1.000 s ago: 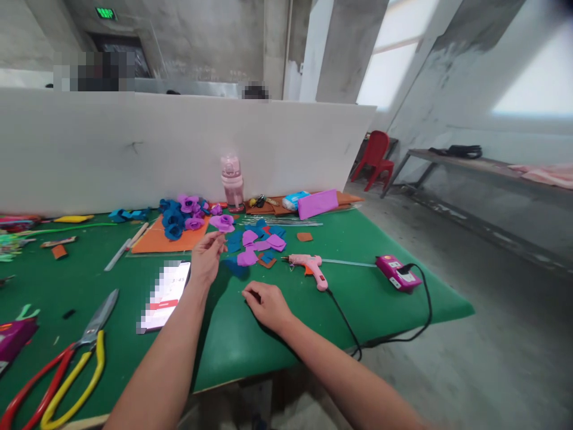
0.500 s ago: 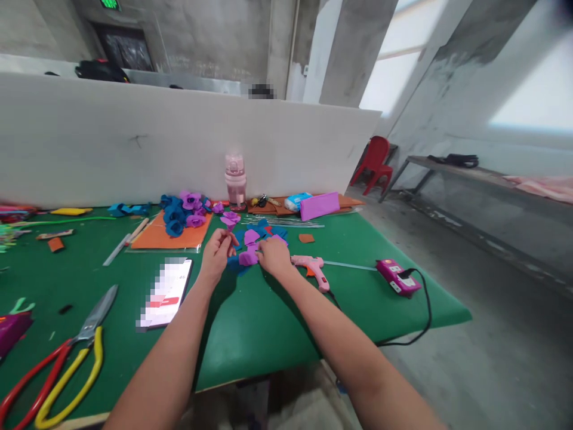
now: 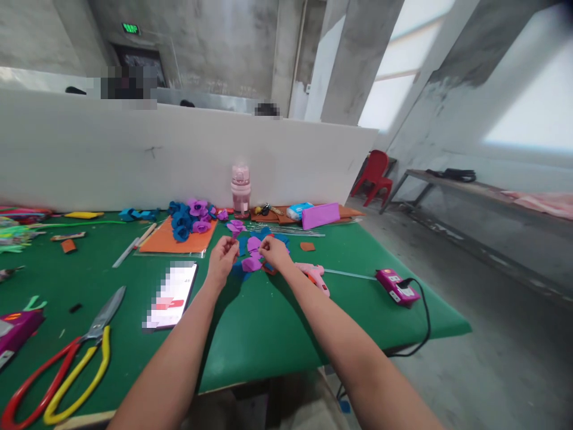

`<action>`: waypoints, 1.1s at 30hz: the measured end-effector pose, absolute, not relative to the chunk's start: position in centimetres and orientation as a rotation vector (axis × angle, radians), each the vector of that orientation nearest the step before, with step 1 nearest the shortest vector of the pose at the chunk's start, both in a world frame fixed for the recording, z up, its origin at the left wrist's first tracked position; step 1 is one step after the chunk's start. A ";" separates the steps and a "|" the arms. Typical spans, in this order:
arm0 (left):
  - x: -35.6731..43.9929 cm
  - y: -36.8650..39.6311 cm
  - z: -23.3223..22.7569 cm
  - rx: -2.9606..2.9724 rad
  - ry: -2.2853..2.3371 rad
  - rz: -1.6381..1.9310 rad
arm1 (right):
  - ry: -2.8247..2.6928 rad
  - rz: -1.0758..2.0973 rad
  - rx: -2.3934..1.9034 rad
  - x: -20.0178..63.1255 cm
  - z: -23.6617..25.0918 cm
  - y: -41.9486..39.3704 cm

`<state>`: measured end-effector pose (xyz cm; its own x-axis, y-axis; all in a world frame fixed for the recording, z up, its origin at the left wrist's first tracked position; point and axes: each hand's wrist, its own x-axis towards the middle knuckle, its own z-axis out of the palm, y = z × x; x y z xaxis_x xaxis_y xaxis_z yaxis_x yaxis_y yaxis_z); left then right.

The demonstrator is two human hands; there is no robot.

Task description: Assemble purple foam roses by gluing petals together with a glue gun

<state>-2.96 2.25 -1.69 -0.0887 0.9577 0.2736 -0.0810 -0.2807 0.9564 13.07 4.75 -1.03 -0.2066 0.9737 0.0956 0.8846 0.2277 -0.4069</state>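
Note:
My left hand [image 3: 222,259] pinches the thin stem of a purple foam flower [image 3: 236,226], held upright above the green table [image 3: 250,334]. My right hand [image 3: 274,252] is closed on a purple foam petal [image 3: 253,243] and hovers over a small pile of purple and blue petal pieces [image 3: 250,263]. The two hands are close together, almost touching. A pink glue gun [image 3: 316,276] lies just right of my right hand.
A phone [image 3: 171,295] lies left of my left arm. Large red-and-yellow shears [image 3: 67,364] sit near the front left edge. Finished blue and purple flowers [image 3: 190,216], an orange sheet [image 3: 176,239], a pink bottle [image 3: 240,189] and a power strip [image 3: 397,286] also stand on the table. A white partition [image 3: 89,155] runs behind.
My right hand moved from the bare table near the front up to the petal pile and picked up a purple petal. The left hand with the flower drew slightly toward it.

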 end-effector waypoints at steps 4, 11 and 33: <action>-2.9 2.2 -1.6 1.282 1.107 1.531 | -2.243 0.396 -1.659 12.5 -1.1 5.1; -3.2 2.2 -1.8 1.372 1.191 1.548 | -2.425 0.446 -1.602 11.2 -1.9 6.0; -3.0 2.3 -2.1 1.439 1.221 1.506 | -2.329 0.256 -1.764 11.7 -1.6 5.1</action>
